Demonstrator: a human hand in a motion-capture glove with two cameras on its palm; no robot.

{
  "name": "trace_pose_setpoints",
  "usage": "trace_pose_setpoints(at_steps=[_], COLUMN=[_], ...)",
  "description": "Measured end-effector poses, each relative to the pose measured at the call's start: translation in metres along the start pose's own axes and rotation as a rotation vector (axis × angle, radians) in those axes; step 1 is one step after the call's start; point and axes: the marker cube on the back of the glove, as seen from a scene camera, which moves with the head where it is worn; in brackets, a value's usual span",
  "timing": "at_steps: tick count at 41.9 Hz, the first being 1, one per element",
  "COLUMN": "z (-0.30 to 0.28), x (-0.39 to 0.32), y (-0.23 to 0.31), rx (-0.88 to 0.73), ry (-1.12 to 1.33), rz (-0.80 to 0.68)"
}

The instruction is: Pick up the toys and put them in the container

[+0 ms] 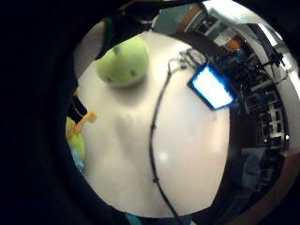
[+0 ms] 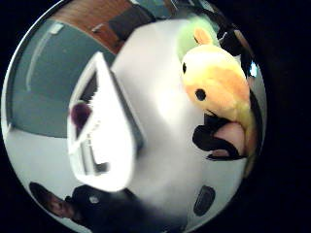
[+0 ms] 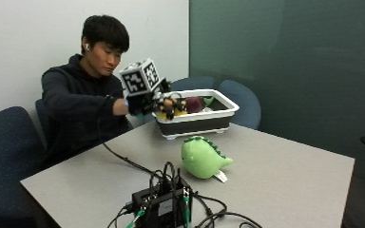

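Grey and broad, the surface (image 3: 283,171) fills the near part of the outside view, with blue chairs (image 3: 8,147) round it and a dark green wall behind. At its far edge, in front of the seated person (image 3: 84,95), stands the container (image 3: 198,121), a white tub with a dark band round its base. A dark purple toy (image 3: 195,103) lies inside it, and the thumb side palm view shows that same dark shape (image 2: 80,114) within the white walls of the tub (image 2: 104,145).

Of the two hands, only the gloved right hand (image 3: 151,102) is at work; it is raised just left of the tub's near-left corner, above the surface. Its fingers are curled round a yellow plush toy (image 3: 170,110), which hangs by the tub's rim, not yet inside. From the thumb side palm view the yellow plush toy (image 2: 218,90) sits close against the palm, showing two black eyes, with gloved fingers (image 2: 216,141) wrapped round its lower part.

A green dinosaur plush (image 3: 203,159) with a spiked back lies on the surface near the middle, well apart from the tub, a white tag beside it. The little finger side palm view shows it (image 1: 124,63) on the pale top next to a black cable (image 1: 154,136). A black box (image 3: 160,204) with cables sits at the near edge.
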Motion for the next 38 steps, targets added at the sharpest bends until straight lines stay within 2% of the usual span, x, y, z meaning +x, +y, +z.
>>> trace_pose_setpoints(at_steps=[7,12,14,17,22,25,28,38], z=[-0.079,-0.085,-0.079,-0.065,-0.038,-0.040,-0.052,-0.043], x=[-0.120,-0.179,-0.201,-0.224,-0.213,-0.185,-0.139,-0.068], y=[-0.025,-0.043,-0.049,-0.061,-0.070,-0.074,-0.082,-0.063], rx=[0.092,0.088,0.071,0.028,-0.104,-0.151,-0.141,-0.123], ry=[-0.126,-0.003,0.015,-0.003,0.010,-0.088,-0.183,-0.170], rz=[-0.197,-0.348,-0.343,-0.216,-0.111,-0.085,-0.029,0.075])
